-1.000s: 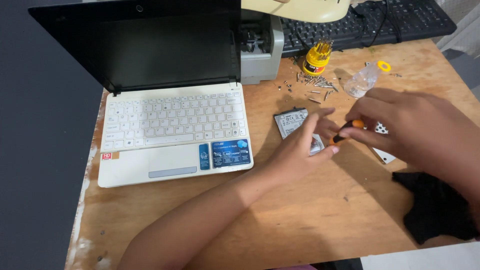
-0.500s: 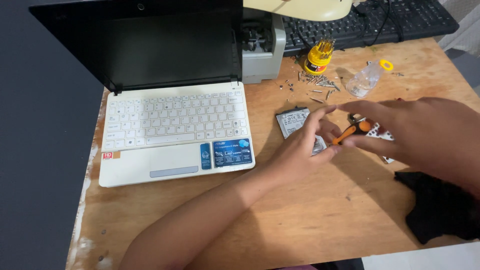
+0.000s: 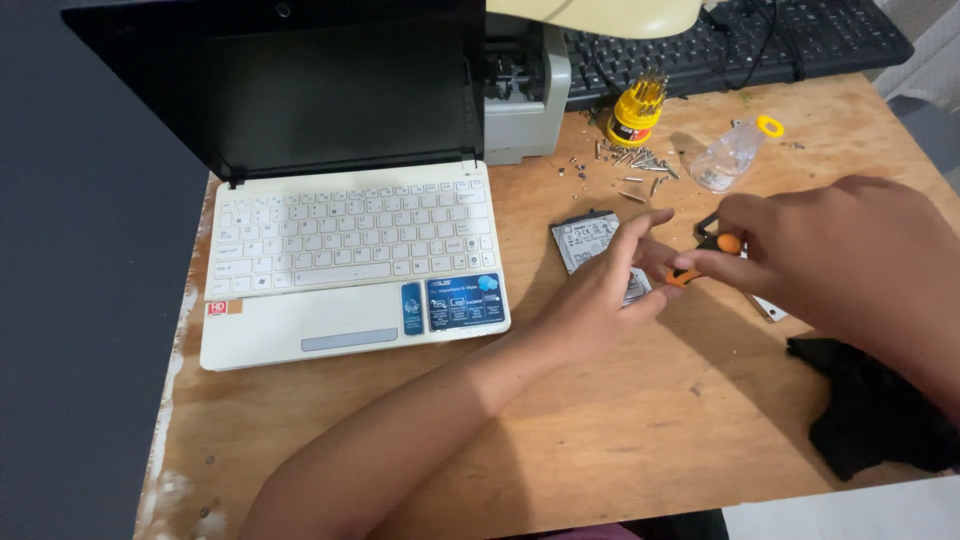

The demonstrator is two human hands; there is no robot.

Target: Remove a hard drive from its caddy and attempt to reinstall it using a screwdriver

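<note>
From here I see my left hand (image 3: pixel 600 295) resting on the small flat silver hard drive with a white label (image 3: pixel 592 243), which lies on the bare wooden bench (image 3: pixel 560 430) just right of the open white netbook with its dark screen (image 3: pixel 350 260). The fingers are loosely curled over the drive's near right corner, pinning it rather than lifting it.

My right hand (image 3: pixel 850 270) is closed around a small orange-handled screwdriver (image 3: pixel 705 262). Over the last second that hand has slid left, and the tool has swung from pointing down near the drive's edge to lying almost level, its orange knob now showing between my fingers. I judge the tip is being brought to the corner under my left fingertips, though the contact itself is hidden.

Loose screws (image 3: pixel 630 170) lie scattered toward the bench's far edge beside a yellow bit holder (image 3: pixel 636 110) and a clear plastic bottle (image 3: pixel 728 155). A black cloth (image 3: pixel 870 415) sits at the near right corner.
</note>
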